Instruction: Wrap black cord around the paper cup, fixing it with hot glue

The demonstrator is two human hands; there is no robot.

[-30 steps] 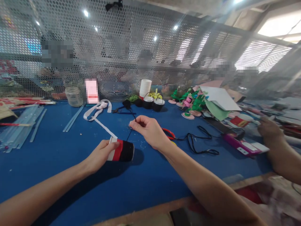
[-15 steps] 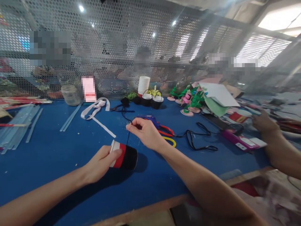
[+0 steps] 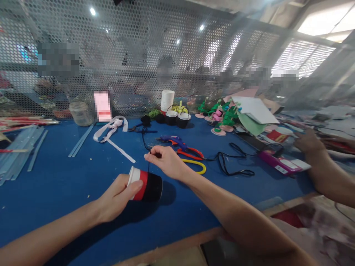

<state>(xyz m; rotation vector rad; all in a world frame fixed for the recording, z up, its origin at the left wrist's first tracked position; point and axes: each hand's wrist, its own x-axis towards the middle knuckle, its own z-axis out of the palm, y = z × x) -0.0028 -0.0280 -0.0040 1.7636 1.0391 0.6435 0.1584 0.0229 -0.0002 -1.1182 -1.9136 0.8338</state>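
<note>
My left hand (image 3: 118, 197) grips a small paper cup (image 3: 148, 186) lying on its side above the blue table (image 3: 55, 184); the cup is white at the rim, then red, then black. My right hand (image 3: 166, 160) is just above and behind the cup, thumb and forefinger pinched on a thin black cord (image 3: 144, 140). The cord runs down to the cup and back across the table toward the far items.
Red-and-yellow-handled scissors (image 3: 191, 153) and a blue glue gun (image 3: 170, 139) lie behind my right hand. White ribbon (image 3: 111, 127), clear sticks (image 3: 19, 151), stacked cups (image 3: 167, 100), black mini buckets (image 3: 177, 119) and green-pink craft pieces (image 3: 224, 118) sit further back. Another person's hand (image 3: 307, 142) is at right.
My right hand has drifted slightly left and nearer the cup while keeping its pinch on the cord. The scissors and glue gun behind it have come into view.
</note>
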